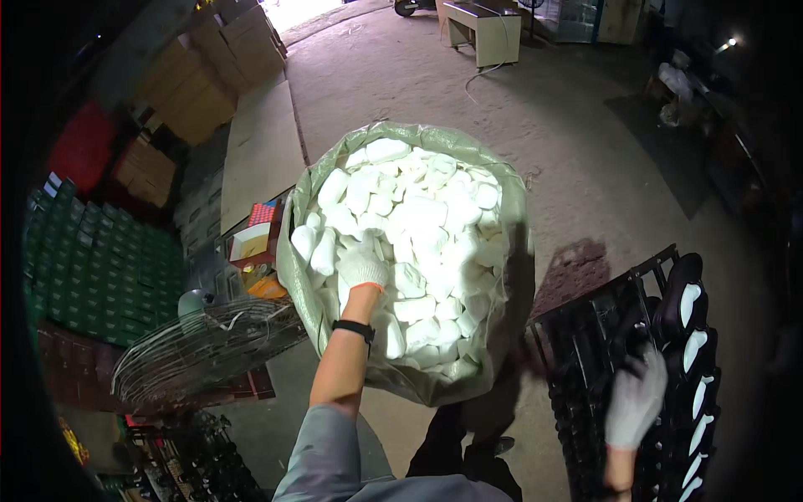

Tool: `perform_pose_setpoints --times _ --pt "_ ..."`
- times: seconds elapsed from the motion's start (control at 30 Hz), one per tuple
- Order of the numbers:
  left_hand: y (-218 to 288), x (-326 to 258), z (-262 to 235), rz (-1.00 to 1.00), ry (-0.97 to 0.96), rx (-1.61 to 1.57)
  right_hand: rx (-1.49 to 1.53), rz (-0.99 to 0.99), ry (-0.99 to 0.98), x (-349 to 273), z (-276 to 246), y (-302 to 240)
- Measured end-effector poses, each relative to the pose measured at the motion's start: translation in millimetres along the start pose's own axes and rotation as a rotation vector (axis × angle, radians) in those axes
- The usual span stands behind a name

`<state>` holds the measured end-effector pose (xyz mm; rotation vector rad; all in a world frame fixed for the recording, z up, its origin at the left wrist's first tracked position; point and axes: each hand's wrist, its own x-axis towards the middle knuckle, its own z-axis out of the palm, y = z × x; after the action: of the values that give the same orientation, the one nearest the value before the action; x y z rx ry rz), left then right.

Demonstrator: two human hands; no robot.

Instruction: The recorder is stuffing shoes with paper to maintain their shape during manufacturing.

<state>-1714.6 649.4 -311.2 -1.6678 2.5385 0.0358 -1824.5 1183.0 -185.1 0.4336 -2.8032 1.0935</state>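
Observation:
A large pale green woven sack stands in front of me, filled with white rounded wads. My left hand, in a white knit glove, reaches into the left part of the heap. Its fingers are hidden among the wads, so I cannot tell what they hold. Off to the right, my right hand, also gloved, is over a black rack and is smeared by motion. Along the rack's right side is a row of black shoes, several showing white stuffing in their openings.
A wire fan guard lies left of the sack, near a red open box. Stacked green boxes and brown cartons line the left. Another rack stands at lower left, a table far ahead.

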Motion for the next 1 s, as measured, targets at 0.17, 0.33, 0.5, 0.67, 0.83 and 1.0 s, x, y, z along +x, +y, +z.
perform_pose_setpoints --times 0.17,0.33,0.5,0.67,0.83,1.0 --pt "-34 9 21 -0.015 0.05 -0.052 0.271 -0.727 -0.29 112 285 -143" --pt "-15 17 36 0.05 -0.191 -0.201 -0.455 -0.746 -0.288 211 427 -167" --pt "-16 3 40 0.042 -0.189 -0.509 -0.423 -0.486 -0.5 158 437 -168" --pt "-35 26 61 0.19 -0.612 -1.339 0.392 -0.229 -0.436 125 377 -104" --pt "7 9 64 0.593 -0.536 -0.907 1.25 0.44 -0.606 77 281 -76" --pt "34 30 74 0.493 -0.518 -0.827 1.578 0.554 -0.687 47 210 -59"
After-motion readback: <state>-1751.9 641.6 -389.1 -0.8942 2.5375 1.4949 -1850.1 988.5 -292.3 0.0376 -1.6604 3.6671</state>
